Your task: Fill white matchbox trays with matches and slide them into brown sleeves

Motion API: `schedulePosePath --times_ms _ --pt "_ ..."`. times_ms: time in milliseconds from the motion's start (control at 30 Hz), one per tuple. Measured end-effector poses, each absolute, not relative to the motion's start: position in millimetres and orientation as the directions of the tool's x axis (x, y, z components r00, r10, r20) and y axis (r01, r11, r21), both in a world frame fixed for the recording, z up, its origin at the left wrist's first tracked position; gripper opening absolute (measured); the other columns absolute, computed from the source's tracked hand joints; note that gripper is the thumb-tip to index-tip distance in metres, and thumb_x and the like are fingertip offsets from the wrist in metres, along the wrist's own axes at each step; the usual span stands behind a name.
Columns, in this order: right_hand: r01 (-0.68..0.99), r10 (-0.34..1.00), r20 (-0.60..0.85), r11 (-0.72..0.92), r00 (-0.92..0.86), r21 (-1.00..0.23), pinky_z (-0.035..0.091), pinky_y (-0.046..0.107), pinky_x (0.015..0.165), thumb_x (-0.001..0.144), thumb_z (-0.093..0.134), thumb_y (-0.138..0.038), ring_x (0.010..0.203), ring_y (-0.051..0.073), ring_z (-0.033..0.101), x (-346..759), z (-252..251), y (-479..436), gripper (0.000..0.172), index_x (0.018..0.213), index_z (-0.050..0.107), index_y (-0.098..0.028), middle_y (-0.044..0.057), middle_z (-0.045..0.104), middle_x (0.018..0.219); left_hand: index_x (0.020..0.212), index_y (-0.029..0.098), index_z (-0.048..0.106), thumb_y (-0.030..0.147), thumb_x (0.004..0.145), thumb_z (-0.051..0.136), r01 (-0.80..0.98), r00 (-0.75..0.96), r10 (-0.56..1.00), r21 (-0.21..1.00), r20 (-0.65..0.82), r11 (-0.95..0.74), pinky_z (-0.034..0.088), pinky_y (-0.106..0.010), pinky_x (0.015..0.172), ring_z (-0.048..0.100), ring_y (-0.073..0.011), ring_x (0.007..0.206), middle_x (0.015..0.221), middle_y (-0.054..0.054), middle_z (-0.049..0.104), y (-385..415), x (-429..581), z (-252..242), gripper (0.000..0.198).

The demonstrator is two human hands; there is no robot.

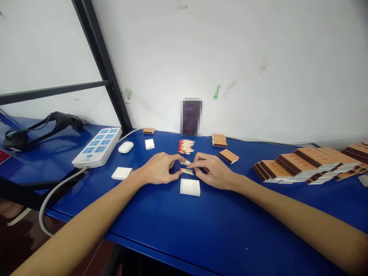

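Both my hands rest on a blue table [161,226], facing each other over a small bunch of matches [186,171]. My left hand [160,168] has its fingers curled and pinched on the left ends of the matches. My right hand [212,170] pinches them from the right side. A white inner matchbox tray [190,187] lies just in front of my hands. A pile of red-tipped matches [185,146] lies behind them.
Rows of brown matchboxes [304,163] fill the right side; two loose ones [228,156] lie near the pile. More white trays [122,173] sit to the left, beside a white power strip [97,146], a white earbud case [125,147] and a black headset [43,128]. A black frame post [100,57] leans against the wall.
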State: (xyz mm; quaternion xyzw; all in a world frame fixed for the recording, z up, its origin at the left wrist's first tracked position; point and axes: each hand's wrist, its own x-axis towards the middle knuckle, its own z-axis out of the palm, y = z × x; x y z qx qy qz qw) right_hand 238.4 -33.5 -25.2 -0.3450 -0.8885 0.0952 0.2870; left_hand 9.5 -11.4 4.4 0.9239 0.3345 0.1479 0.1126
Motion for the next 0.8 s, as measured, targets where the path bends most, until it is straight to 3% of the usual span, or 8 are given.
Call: schedulePosePath --times_ms 200,400,800 --pt "0.663 0.756 0.507 0.632 -0.414 -0.401 0.039 0.026 0.06 0.084 0.048 -0.012 0.063 0.012 0.051 238.3 -28.3 -31.1 0.025 0.096 0.07 -0.019 0.003 0.059 0.083 0.115 0.02 0.063 0.033 0.082 0.057 0.593 0.732 0.657 0.308 0.179 -0.744 0.029 -0.023 0.052 0.045 -0.0095 0.049 0.056 0.006 0.05 -11.6 10.2 5.4 0.036" --pt "0.685 0.765 0.461 0.627 -0.451 -0.37 0.038 0.026 0.059 0.083 0.051 -0.013 0.062 0.011 0.05 237.0 -27.3 -31.0 0.02 0.089 0.069 -0.019 0.003 0.059 0.083 0.11 0.019 0.067 0.035 0.082 0.056 0.591 0.74 0.652 0.304 0.164 -0.747 0.029 -0.024 0.051 0.043 -0.0094 0.047 0.052 0.006 0.048 -11.6 10.5 6.6 0.034" --pt "0.699 0.794 0.45 0.59 -0.409 -0.406 0.039 0.027 0.06 0.08 0.059 -0.02 0.063 0.012 0.051 236.1 -27.1 -30.3 0.01 0.083 0.068 -0.019 0.002 0.059 0.079 0.121 0.022 0.063 0.034 0.084 0.055 0.573 0.759 0.634 0.309 0.15 -0.759 0.031 -0.022 0.053 0.044 -0.01 0.048 0.053 0.006 0.049 -12.0 9.8 6.3 0.04"
